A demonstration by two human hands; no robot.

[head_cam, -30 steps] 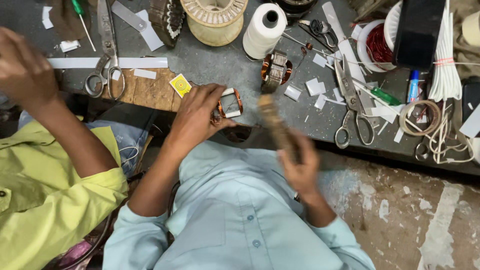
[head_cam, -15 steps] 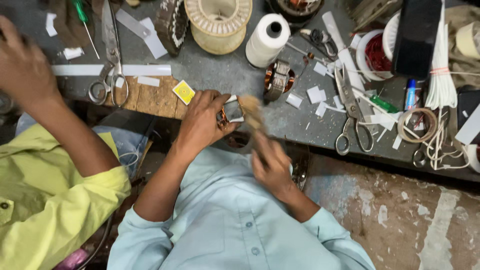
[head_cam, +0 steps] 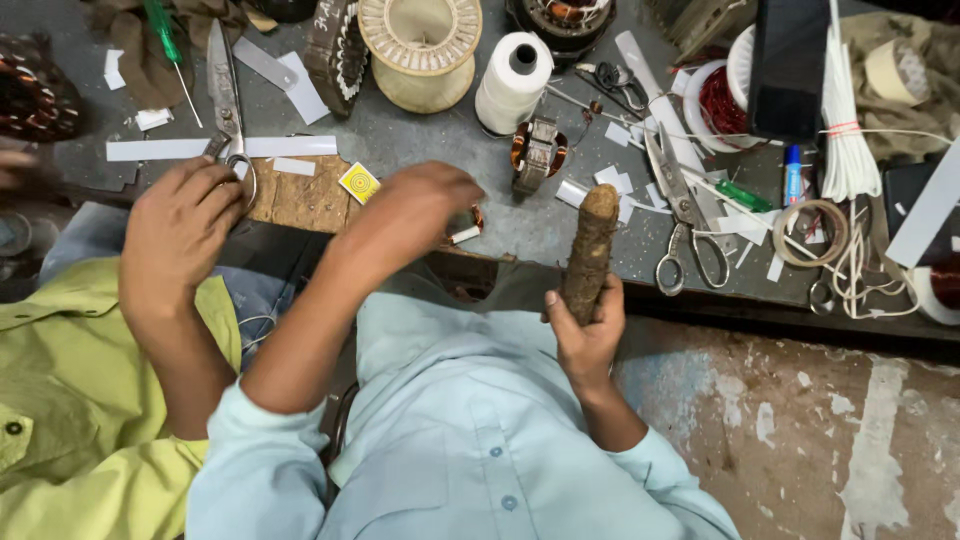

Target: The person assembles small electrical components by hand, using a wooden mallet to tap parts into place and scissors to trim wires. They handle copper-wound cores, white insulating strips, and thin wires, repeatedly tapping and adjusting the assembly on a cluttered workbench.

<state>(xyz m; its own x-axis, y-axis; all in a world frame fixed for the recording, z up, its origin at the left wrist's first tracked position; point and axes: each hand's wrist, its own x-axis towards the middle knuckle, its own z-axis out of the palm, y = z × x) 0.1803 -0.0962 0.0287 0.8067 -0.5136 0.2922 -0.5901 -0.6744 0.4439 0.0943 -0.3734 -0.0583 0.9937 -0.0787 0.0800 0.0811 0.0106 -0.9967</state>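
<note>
The right hand (head_cam: 588, 335) is closed in a fist around the lower part of a rough wooden stick (head_cam: 590, 252), which it holds almost upright over the near edge of the workbench (head_cam: 420, 150). The thumb lies along the left side of the stick. The left hand (head_cam: 420, 205) is bent over a small coil of copper wire (head_cam: 466, 224) that lies close to the near edge of the workbench; the fingers cover most of the coil, so I cannot tell exactly how they hold it.

Just behind the stick, further in, a second copper coil (head_cam: 537, 152) stands on the bench, and behind it a white spool of thread (head_cam: 513, 68). To the right of the stick lie scissors (head_cam: 685, 215) among white paper strips. To the left of the left hand a small yellow square (head_cam: 359, 182) rests on a wooden board (head_cam: 300, 195). There another person's hand (head_cam: 180, 230), in a yellow-green sleeve, touches the ring handle of a second pair of scissors (head_cam: 226, 95).
</note>
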